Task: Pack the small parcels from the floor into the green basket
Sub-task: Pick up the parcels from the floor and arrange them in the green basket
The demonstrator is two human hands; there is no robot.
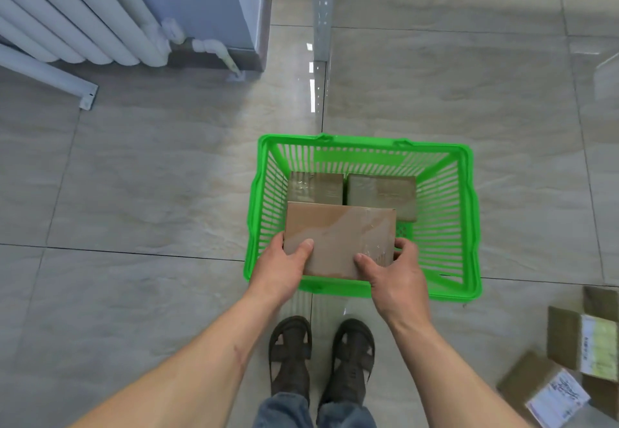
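Parcel (338, 238) clamped at its near corners by left hand (284, 266) and right hand (395, 273), thumbs on top, held flat over basket (469, 226), probably for lowering into the free near part, two parcels (348, 189) lying beyond the grip.

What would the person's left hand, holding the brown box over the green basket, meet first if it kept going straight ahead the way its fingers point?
The left hand would probably meet the left taped parcel in the green basket; depth is unclear.
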